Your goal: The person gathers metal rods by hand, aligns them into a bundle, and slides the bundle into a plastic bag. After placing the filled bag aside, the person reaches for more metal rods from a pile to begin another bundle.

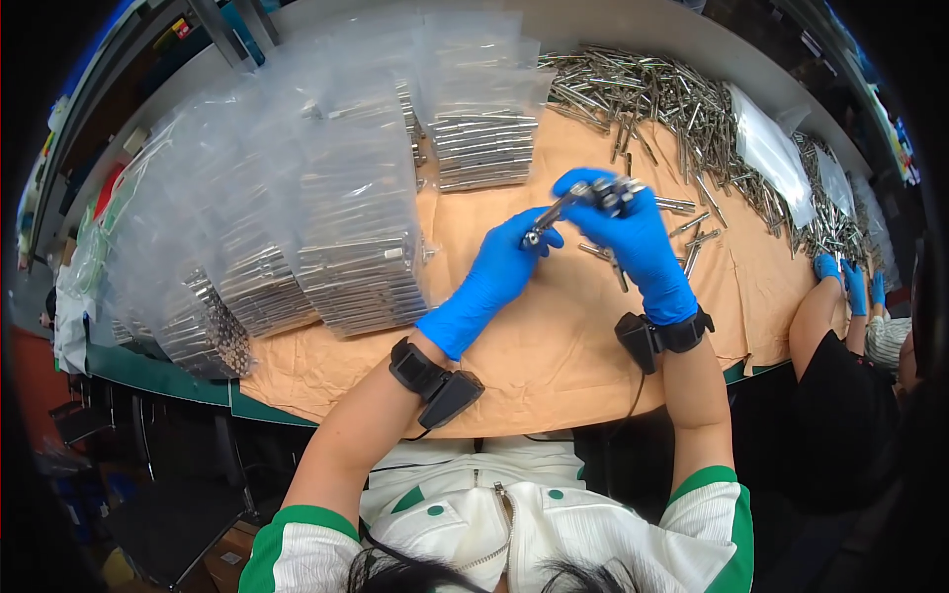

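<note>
Dark hair (420,577) shows below shiny, slender handheld metal rods (565,206)

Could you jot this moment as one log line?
Left hand: on a metal rod | Right hand: gripping a bunch of metal rods | Ahead: loose rods on brown paper | Left: clear bags of rods

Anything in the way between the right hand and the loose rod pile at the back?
Nothing visible blocks it: between the right hand and the rod pile are brown paper and a few scattered rods lying low on it. A plastic bag lies at the pile, but farther right.
</note>
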`<action>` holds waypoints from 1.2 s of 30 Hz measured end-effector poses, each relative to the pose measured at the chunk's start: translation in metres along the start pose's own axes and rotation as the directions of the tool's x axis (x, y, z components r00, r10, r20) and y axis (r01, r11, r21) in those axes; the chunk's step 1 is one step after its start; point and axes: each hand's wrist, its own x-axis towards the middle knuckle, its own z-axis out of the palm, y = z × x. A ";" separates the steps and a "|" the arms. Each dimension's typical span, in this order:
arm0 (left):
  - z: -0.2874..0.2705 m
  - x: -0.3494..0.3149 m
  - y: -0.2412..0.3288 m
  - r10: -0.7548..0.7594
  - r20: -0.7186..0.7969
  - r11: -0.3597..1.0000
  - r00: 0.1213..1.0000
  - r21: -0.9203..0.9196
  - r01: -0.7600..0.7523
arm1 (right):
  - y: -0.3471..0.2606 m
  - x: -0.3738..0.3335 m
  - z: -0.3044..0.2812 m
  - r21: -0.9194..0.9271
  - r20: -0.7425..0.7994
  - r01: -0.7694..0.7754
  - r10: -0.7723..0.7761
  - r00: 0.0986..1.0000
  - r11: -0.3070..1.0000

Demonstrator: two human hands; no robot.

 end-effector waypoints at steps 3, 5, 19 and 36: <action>0.000 0.002 -0.002 -0.031 -0.057 0.993 0.998 -0.116 0.024 | -0.002 -0.002 -0.016 0.501 -0.220 0.044 0.079 0.972 0.864; 0.001 0.004 -0.001 -0.045 -0.072 0.985 0.996 -0.171 0.032 | 0.001 0.003 -0.013 0.493 -0.217 -0.020 0.145 0.965 0.870; 0.009 0.007 -0.019 -0.008 -0.353 0.994 0.936 -0.103 -0.030 | 0.038 0.003 0.052 -0.506 -0.246 0.136 -0.293 0.924 0.852; 0.007 0.002 0.009 -0.243 -0.470 0.939 0.848 -0.334 0.084 | 0.066 0.019 -0.004 0.812 -0.206 -0.092 0.431 0.878 0.576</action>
